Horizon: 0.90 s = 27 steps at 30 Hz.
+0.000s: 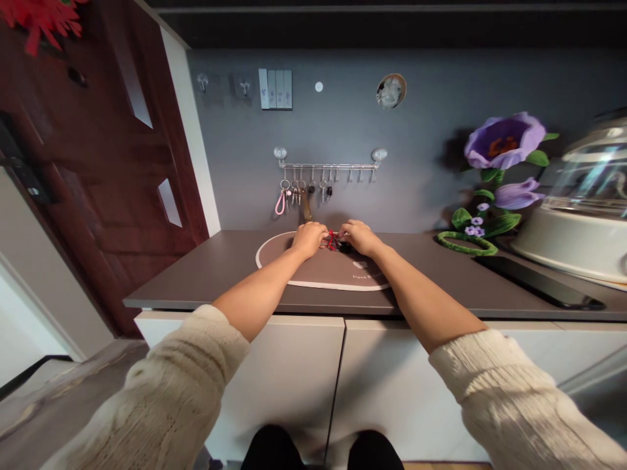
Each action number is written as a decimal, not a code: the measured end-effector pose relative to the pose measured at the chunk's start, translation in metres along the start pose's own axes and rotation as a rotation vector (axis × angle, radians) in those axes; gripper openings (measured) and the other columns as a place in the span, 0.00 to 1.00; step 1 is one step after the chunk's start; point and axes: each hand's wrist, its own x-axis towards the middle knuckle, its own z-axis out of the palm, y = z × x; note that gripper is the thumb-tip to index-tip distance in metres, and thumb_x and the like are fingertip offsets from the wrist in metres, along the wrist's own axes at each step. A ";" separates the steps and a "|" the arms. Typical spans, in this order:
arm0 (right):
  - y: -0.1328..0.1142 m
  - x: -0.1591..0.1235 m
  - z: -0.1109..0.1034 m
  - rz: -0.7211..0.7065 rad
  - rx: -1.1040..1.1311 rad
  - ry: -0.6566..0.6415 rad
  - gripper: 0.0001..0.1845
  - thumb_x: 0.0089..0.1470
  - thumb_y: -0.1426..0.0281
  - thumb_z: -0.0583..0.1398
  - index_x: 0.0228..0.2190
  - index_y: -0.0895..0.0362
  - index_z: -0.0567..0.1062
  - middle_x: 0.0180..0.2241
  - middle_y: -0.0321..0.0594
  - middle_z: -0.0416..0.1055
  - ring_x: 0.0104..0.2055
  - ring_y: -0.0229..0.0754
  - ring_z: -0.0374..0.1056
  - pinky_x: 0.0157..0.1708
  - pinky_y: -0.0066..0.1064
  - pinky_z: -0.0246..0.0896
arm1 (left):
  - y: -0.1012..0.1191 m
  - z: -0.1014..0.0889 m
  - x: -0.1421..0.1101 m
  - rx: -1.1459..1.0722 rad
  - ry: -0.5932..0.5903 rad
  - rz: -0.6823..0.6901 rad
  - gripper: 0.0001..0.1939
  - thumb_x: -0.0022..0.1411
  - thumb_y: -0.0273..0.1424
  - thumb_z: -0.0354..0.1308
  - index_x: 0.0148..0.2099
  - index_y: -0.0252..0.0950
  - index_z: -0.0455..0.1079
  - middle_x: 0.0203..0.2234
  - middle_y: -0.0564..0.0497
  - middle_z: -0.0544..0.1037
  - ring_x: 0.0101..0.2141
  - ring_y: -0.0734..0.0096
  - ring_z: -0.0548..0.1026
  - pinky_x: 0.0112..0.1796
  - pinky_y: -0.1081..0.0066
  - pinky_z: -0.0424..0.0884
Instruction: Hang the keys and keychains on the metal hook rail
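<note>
Both your arms reach forward over the dark grey countertop (206, 274), cream knitted sleeves pushed back to the elbows. Your left hand (309, 239) and your right hand (360, 236) meet above the far part of the brown oval mat with a pale rim (337, 271), and between them sits a small bunch of keys with a red cord and a black fob (336, 243). Your left fingers are curled in tight on the red end of the bunch; your right fingers are bent close around the black end. How exactly each fingertip grips is too small to tell. The bunch is just above the mat or on it; you cannot tell which from here.

On the grey wall behind your hands hangs a chrome hook rail on two suction cups (328, 166), with several key sets on its left hooks, one on a pink loop (280, 202). To your right stands a purple fabric flower with green leaves (499, 163), and beyond it a white appliance with a clear domed lid (582, 215). A dark red wooden door (88, 170) is at your left.
</note>
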 end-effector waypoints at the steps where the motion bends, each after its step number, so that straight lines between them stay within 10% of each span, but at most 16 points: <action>1: 0.000 0.000 0.000 0.005 0.008 0.005 0.06 0.50 0.72 0.57 0.30 0.56 0.74 0.32 0.41 0.67 0.37 0.39 0.61 0.39 0.29 0.53 | 0.000 0.000 0.000 -0.002 0.001 0.003 0.12 0.62 0.32 0.47 0.39 0.40 0.72 0.36 0.49 0.75 0.39 0.69 0.69 0.40 0.72 0.61; 27: -0.010 0.002 -0.009 0.109 0.424 0.233 0.07 0.50 0.71 0.54 0.25 0.59 0.70 0.28 0.41 0.70 0.32 0.38 0.62 0.34 0.27 0.54 | 0.002 0.002 0.001 -0.109 0.024 0.081 0.11 0.60 0.33 0.50 0.40 0.40 0.73 0.35 0.49 0.75 0.38 0.67 0.70 0.39 0.71 0.63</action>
